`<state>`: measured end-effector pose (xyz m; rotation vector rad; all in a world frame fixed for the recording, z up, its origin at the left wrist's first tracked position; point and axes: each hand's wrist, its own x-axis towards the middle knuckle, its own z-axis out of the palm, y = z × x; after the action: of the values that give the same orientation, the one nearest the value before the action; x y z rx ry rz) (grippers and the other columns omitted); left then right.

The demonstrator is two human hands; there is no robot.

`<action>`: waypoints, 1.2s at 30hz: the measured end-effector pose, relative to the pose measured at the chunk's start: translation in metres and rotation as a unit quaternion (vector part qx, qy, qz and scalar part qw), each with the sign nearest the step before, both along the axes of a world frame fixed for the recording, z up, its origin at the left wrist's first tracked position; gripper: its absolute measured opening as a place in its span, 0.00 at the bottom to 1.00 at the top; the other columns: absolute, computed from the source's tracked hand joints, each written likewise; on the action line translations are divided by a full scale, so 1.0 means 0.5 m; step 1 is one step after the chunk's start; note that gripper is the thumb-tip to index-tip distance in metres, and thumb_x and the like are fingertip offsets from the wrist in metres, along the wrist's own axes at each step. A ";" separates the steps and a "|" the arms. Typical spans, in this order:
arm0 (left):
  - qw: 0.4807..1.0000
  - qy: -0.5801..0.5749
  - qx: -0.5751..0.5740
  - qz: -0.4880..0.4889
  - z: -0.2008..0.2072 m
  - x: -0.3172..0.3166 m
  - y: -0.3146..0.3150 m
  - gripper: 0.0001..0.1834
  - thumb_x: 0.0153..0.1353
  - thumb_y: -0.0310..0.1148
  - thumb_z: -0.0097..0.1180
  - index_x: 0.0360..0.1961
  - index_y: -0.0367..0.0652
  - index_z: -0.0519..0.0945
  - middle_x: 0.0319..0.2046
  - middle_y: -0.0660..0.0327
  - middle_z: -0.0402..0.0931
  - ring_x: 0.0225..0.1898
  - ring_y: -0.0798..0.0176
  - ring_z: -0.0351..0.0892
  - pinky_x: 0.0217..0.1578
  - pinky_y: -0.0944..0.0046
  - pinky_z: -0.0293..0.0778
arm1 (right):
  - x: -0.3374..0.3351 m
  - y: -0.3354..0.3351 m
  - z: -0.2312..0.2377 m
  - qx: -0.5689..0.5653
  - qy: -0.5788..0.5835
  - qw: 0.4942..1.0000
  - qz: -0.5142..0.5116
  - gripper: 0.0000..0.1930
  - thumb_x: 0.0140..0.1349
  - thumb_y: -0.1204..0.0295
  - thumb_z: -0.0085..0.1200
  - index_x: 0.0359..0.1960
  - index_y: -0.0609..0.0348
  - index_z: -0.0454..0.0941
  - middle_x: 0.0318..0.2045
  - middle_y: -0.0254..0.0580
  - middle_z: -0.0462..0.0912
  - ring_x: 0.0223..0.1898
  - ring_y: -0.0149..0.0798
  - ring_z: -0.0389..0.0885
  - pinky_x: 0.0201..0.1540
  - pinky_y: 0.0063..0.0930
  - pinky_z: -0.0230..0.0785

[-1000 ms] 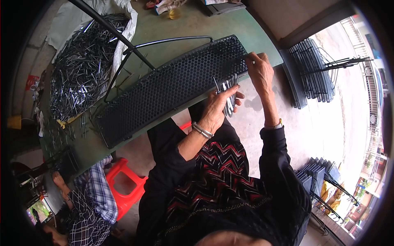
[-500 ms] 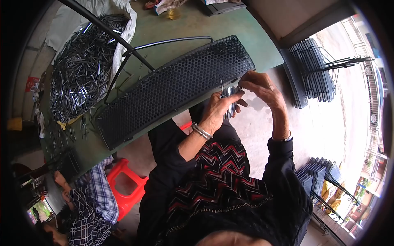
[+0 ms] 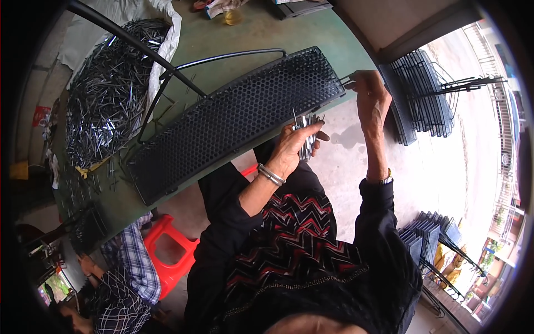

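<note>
A long black perforated metal panel (image 3: 239, 114) lies slantwise on the green table, its right end overhanging the table's edge. In my left hand (image 3: 288, 149), below the panel's near edge, I grip a bundle of thin silvery metal pins (image 3: 307, 136); one pin sticks up above the rest. My right hand (image 3: 372, 103) is raised by the panel's right end, fingers pinched on a single thin metal pin (image 3: 348, 79) that reaches toward the panel's corner. Whether that pin has entered a hole there is too small to tell.
A white sack (image 3: 177, 25) full of loose metal pins (image 3: 114, 94) lies at the left. A bent black rod (image 3: 133, 42) crosses above the panel. A glass (image 3: 232, 18) stands at the back. Stacked panels (image 3: 425, 94) are at the right. A red stool (image 3: 167, 245) and another person (image 3: 122, 284) are lower left.
My right hand has moved from beside the left hand up and right to the panel's end, with one pin in its fingers. The left hand has shifted slightly left, still gripping the bundle.
</note>
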<state>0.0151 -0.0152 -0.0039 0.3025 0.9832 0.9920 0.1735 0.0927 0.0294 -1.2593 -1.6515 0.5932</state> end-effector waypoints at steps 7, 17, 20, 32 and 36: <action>0.998 -0.062 0.013 0.008 0.005 -0.001 -0.004 0.11 0.57 0.33 0.60 0.40 0.42 0.78 0.30 0.55 0.81 0.24 0.72 0.76 0.21 0.74 0.71 | -0.003 0.015 -0.026 0.008 -0.034 0.999 -0.007 0.03 0.62 0.78 0.49 0.34 0.62 0.75 0.26 0.39 0.83 0.29 0.30 0.83 0.34 0.21 0.73; 0.997 -0.076 0.011 0.028 0.005 0.001 -0.011 0.10 0.57 0.33 0.60 0.39 0.43 0.77 0.31 0.56 0.81 0.25 0.70 0.76 0.22 0.73 0.73 | -0.001 0.014 -0.032 0.026 -0.054 0.998 0.003 0.03 0.62 0.76 0.51 0.34 0.62 0.75 0.26 0.40 0.84 0.31 0.31 0.83 0.37 0.24 0.73; 0.996 -0.082 0.010 0.033 0.003 0.003 -0.015 0.10 0.57 0.33 0.60 0.39 0.43 0.77 0.30 0.56 0.81 0.26 0.69 0.77 0.23 0.72 0.74 | 0.006 0.016 -0.042 0.021 -0.090 0.995 0.020 0.03 0.62 0.76 0.51 0.34 0.62 0.76 0.27 0.42 0.83 0.31 0.32 0.83 0.37 0.25 0.73; 0.995 -0.077 0.010 0.057 0.012 0.012 -0.022 0.10 0.57 0.32 0.60 0.39 0.43 0.77 0.30 0.56 0.81 0.30 0.66 0.80 0.24 0.69 0.73 | -0.007 -0.015 -0.063 0.042 -0.205 0.977 -0.030 0.06 0.60 0.71 0.54 0.37 0.55 0.82 0.32 0.41 0.79 0.31 0.40 0.79 0.33 0.29 0.69; 0.997 -0.058 0.020 0.054 0.011 0.011 -0.019 0.11 0.57 0.33 0.60 0.41 0.43 0.77 0.31 0.56 0.81 0.29 0.66 0.80 0.23 0.70 0.72 | 0.004 -0.058 -0.028 -0.164 -0.038 0.983 0.079 0.11 0.61 0.67 0.56 0.36 0.63 0.81 0.26 0.40 0.77 0.27 0.32 0.75 0.30 0.29 0.67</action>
<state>0.0204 -0.0247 0.0015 0.2236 0.8813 1.1153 0.1756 0.0639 0.0154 -1.4064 -1.7772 0.9566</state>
